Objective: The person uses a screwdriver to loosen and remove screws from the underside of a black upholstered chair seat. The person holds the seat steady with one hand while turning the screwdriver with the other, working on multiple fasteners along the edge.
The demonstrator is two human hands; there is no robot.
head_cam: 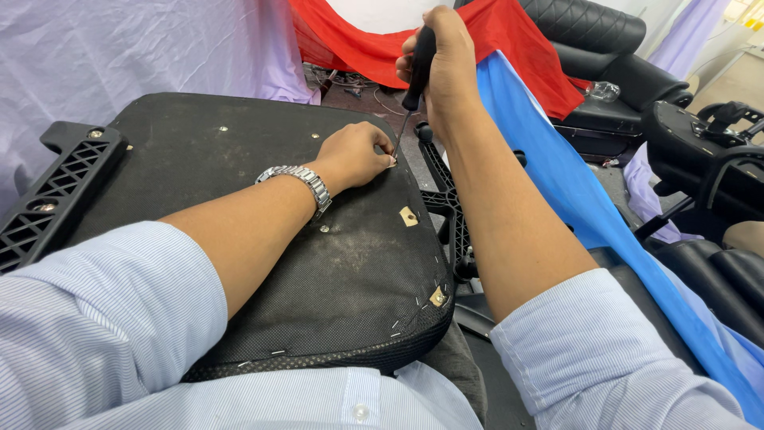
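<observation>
An upturned seat (239, 199), its black fabric underside dusty and stapled along the rim, lies across the person's lap and fills the middle of the view. The right hand (446, 60) is closed around the black handle of a screwdriver (414, 80), held nearly upright, with the thin shaft slanting down to the seat's far right edge. The left hand (354, 155) rests on the fabric just at that spot, fingers curled narrow and pinched close to the screwdriver's tip; whether they grip a screw or only steady the tip cannot be told. A metal watch (298, 181) sits on the left wrist.

Along the seat's near right corner run staples and two small tan tabs (408, 216). Past the right edge a black plastic star base (450, 207) shows, close under the right forearm, leaving little room there. At the seat's far left edge a black ribbed bracket (56, 195) stands out from the corner. The middle of the underside is open, with only a few small screw heads.

Blue cloth (573, 191) runs down the right side, red cloth (509, 40) lies beyond the hands, and pale lilac cloth (143, 48) hangs behind the seat. A black quilted armchair (605, 48) stands well apart at upper right.
</observation>
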